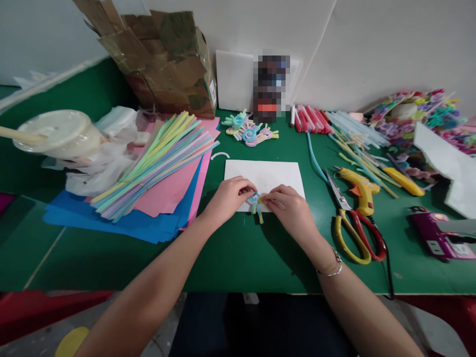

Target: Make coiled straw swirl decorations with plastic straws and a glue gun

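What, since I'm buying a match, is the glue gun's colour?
The glue gun is mostly yellow; head view.

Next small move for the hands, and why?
Probably a slight bend of the blue-and-yellow pipe-cleaner piece with the right hand, left hand steadying: both pinch it, and its lower ends stick out past the near edge of the white card.
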